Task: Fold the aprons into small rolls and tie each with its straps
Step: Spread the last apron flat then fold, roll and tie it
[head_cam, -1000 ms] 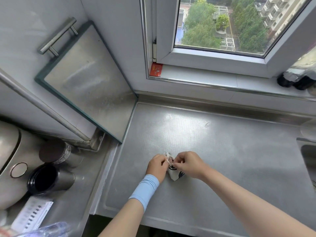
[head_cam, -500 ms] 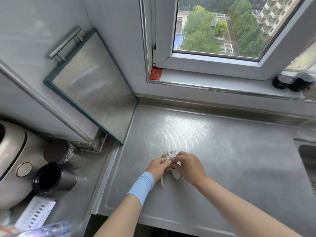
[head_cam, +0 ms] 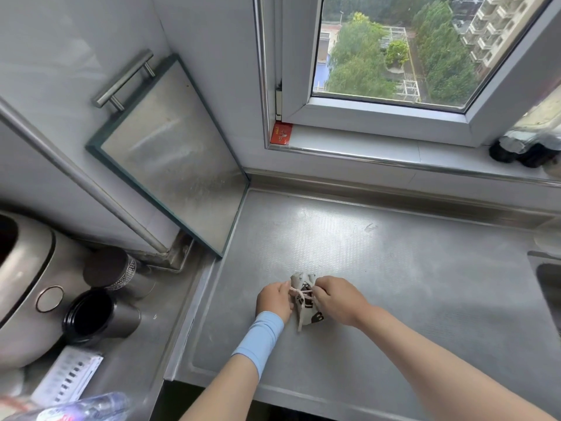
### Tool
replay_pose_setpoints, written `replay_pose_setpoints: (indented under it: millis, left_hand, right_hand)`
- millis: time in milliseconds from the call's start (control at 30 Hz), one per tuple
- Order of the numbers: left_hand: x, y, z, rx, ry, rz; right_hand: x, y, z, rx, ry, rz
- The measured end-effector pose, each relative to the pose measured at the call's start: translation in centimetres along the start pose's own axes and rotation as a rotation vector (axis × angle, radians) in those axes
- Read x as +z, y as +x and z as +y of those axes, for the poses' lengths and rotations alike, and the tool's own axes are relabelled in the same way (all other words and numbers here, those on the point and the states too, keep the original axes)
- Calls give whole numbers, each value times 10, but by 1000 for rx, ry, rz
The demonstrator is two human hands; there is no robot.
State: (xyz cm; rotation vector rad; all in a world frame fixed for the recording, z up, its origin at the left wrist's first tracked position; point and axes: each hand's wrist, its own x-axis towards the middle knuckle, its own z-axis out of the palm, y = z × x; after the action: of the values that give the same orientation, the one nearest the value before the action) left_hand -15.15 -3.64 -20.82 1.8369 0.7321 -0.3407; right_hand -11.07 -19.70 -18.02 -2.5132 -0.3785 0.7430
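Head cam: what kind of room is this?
Most likely a home kitchen: embossed stainless steel worktop, steel sink basin at right, rounded silver cooker-like appliance at left.

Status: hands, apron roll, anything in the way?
Left hand and right hand each pinch the strap. Apron roll on counter, strap across it. Cups far left.

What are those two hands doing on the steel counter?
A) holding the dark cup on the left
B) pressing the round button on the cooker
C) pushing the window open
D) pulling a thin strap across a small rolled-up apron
D: the left hand and right hand each pinch the strap where it crosses the rolled apron, which lies on the counter.
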Motion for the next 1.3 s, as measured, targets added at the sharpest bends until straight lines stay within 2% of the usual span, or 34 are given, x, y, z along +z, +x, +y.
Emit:
replay_pose_setpoints:
  millis: [133,200,267,367,533,600,667,733,800,867,933,1033,1100,1200,1300]
  left_hand:
    - [-5,3,-7,102,208,41]
    - [-8,3,-11,108,233,65]
    - [-10,4,-13,33,82,81]
    - [-10,5,-15,-115,-271,35]
    - [-11,5,-14,-224,-523,-47]
    - [-12,10,-10,-195,-399,-70]
    - [-13,14,-6,-165,-263,-49]
    - [-15,16,-5,-225,-438,-72]
    - [-17,14,-6,-289,-676,-105]
    - [-15,10,-8,-306,-813,-133]
    - [-13,9,-8,-279,-809,-134]
    - [-11,12,-3,-175,-687,-57]
    - [-13,12,4,-135,-723,-77]
    - [-17,13,9,-162,-828,-169]
    - [-17,17,9,-219,-882,-204]
  right_hand:
    - [-2,5,3,53,96,-50]
    - [-1,6,8,93,203,-76]
    - [1,6,11,142,319,-98]
    - [1,6,10,223,475,-118]
    - [3,7,7,280,734,-86]
    - [3,8,5,329,716,-55]
    - [4,11,6,360,597,-7]
    - [3,11,5,358,514,-6]
    - [2,10,5,356,547,-23]
    - [0,9,2,344,598,-23]
    - [-1,11,-1,298,589,-3]
    - [-3,14,-4,246,423,-18]
    - [-5,20,-4,258,409,-6]
    - [-8,26,-9,291,520,29]
    - [-9,28,-11,246,500,20]
